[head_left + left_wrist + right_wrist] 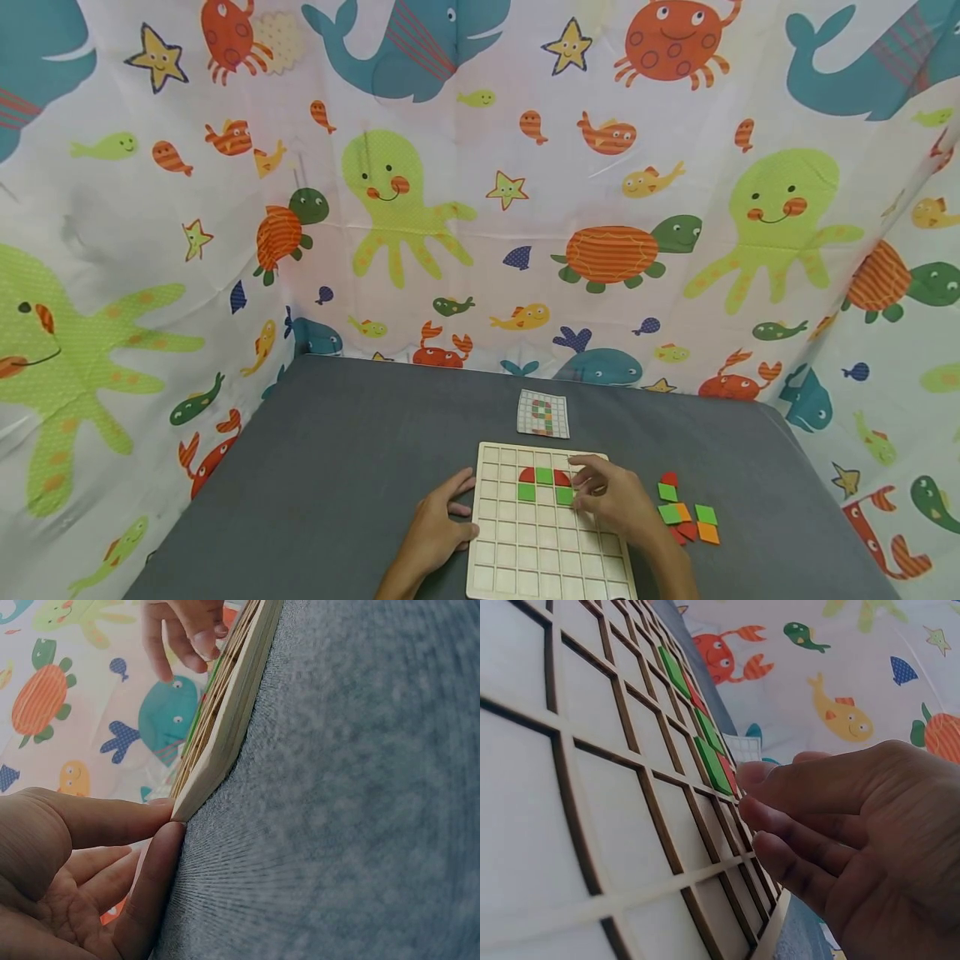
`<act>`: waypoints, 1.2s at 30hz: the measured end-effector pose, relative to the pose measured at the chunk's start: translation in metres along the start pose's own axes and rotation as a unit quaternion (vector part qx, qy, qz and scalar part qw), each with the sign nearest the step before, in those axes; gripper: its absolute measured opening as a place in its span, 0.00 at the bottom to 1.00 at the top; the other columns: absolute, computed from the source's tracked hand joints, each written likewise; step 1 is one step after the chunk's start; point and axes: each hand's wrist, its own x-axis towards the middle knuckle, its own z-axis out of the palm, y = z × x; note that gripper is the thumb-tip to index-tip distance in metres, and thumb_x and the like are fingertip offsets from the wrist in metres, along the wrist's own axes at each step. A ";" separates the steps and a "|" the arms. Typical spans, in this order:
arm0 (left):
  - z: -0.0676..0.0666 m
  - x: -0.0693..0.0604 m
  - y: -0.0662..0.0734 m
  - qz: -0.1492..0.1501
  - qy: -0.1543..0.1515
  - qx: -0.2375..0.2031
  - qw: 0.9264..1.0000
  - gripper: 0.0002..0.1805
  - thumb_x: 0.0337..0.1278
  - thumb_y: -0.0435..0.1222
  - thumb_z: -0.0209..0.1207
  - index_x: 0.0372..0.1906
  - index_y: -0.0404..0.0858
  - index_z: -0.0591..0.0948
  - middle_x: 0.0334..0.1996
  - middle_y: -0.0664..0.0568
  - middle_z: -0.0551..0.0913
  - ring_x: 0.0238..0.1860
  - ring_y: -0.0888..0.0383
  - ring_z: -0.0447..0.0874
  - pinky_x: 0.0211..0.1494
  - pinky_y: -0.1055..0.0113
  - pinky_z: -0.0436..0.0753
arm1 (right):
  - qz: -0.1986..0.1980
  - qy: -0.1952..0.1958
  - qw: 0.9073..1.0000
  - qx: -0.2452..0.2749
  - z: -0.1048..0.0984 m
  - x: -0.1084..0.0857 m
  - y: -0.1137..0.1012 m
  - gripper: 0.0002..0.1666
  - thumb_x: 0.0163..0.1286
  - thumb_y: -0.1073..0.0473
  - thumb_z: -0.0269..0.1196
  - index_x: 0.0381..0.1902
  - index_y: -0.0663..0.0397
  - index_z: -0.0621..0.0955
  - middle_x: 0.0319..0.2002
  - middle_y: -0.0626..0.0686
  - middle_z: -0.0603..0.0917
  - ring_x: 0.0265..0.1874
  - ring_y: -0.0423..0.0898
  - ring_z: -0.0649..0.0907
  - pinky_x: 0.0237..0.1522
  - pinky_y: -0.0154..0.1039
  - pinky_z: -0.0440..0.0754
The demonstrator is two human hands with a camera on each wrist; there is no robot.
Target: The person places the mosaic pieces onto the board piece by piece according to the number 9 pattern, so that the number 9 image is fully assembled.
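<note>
On the grey table (360, 467), your square, pale wooden grid board (527, 534) could twist or slide if your left hand (435, 523) presses unevenly; that hand lies relaxed beside the left edge, thumb and a finger touching its rim. Your right hand (617, 497) arches over the board's right side, thumb and fingers loosely bent with a gap between them; no tile shows in its grasp. Just past the far edge lies a white gridded paper card (556, 407). A careless sweep rightward could scatter the loose red, green and orange tiles (682, 512); a low thumb could nudge the nearest green square tile (564, 496) from its cell.
</note>
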 end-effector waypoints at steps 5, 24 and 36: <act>0.005 -0.002 -0.002 -0.008 -0.011 -0.002 1.000 0.48 0.46 0.18 0.70 0.78 0.39 0.73 0.70 0.44 0.80 0.49 0.51 0.83 0.28 0.60 0.88 | 0.033 0.034 0.999 -0.004 -0.005 -0.009 0.007 0.32 0.63 0.67 0.75 0.66 0.55 0.82 0.43 0.51 0.87 0.39 0.45 0.86 0.40 0.35 0.86; -0.016 -0.009 -0.003 0.001 0.016 0.031 0.999 0.48 0.49 0.18 0.69 0.80 0.36 0.69 0.73 0.42 0.78 0.52 0.46 0.82 0.29 0.64 0.87 | 0.017 0.194 0.977 -0.091 -0.029 0.003 0.025 0.32 0.66 0.62 0.76 0.68 0.57 0.81 0.48 0.57 0.89 0.45 0.55 0.88 0.44 0.47 0.87; 0.000 -0.005 0.002 -0.008 -0.006 0.040 0.999 0.48 0.50 0.20 0.71 0.80 0.42 0.71 0.72 0.48 0.79 0.53 0.48 0.83 0.31 0.64 0.88 | 0.089 0.243 0.959 -0.116 -0.049 -0.019 0.041 0.32 0.69 0.61 0.74 0.68 0.63 0.79 0.53 0.68 0.84 0.52 0.66 0.85 0.54 0.64 0.83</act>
